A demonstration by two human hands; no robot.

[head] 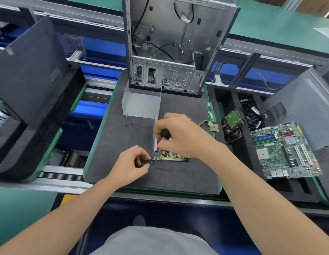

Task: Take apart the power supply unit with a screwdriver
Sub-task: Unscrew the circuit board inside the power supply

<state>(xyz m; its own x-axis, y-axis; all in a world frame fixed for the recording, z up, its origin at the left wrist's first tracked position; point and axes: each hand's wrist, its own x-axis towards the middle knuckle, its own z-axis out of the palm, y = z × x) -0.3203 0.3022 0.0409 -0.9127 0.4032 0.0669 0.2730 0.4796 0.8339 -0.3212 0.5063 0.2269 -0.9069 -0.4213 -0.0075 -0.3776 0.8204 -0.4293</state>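
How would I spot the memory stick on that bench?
Find the open computer case at the back of the dark mat. Along the mat's right edge lies the memory stick: a narrow green strip, far slimmer than the square gold chip at its near end.

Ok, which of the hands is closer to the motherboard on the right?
Right. The right hand grips the screwdriver over the power supply unit, the motherboard off to its right; the left hand pinches a dark part further left, at the unit's near corner.
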